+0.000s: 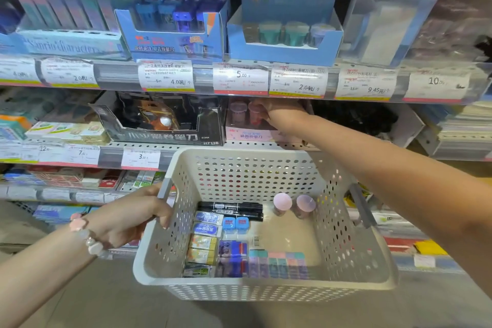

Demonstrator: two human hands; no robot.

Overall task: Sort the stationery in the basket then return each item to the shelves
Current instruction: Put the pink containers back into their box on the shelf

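Observation:
My left hand (133, 214) grips the left rim of a white perforated basket (239, 287) held in front of the shelves. Inside lie two black markers (231, 210), two round pink sharpeners (292, 204), two small blue sharpeners (235, 224), several boxed erasers (203, 245) and a row of pastel items (277, 263). My right hand (279, 113) reaches into the pink display box (247, 136) on the second shelf and holds a round pink sharpener (255, 112) beside another one standing there. Its fingers are partly hidden under the shelf edge.
The top shelf carries blue display boxes of sharpeners (173, 32) and teal ones (285, 34), with price tags (298, 80) along the rail. A black display box (159, 122) stands left of the pink one. Notebooks (463, 130) are stacked at the right.

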